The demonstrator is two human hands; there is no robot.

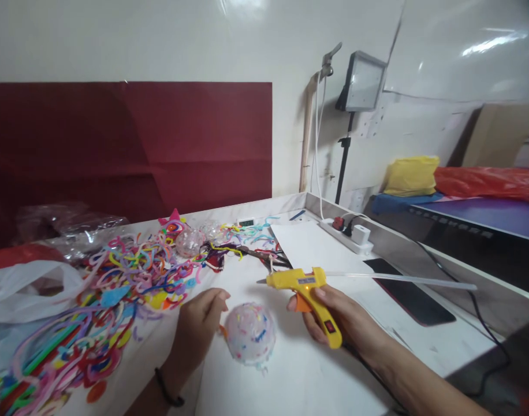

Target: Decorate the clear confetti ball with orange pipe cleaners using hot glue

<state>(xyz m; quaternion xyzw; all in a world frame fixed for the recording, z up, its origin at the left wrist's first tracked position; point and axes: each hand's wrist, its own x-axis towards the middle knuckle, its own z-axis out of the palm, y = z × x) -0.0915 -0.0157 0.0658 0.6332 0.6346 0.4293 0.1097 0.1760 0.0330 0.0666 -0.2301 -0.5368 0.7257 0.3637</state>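
Observation:
My right hand (334, 315) grips a yellow glue gun (305, 289) by its handle, a finger on the orange trigger. Its nozzle points left and a clear glue stick (403, 279) juts out of its back to the right. My left hand (199, 329) rests on the white table (308, 381) with its fingers curled, touching the left side of a clear ball (250, 333) filled with coloured bits. A small orange piece shows between the fingers and the ball. The gun's tip hangs above and just behind the ball.
A heap of coloured foam scraps (117, 289) covers the table's left side, with a white plastic bag (26, 289) beside it. More clear balls (189, 242) lie behind. A dark phone (409, 292), a power strip (349, 234) and a light on a stand (362, 84) are at the right.

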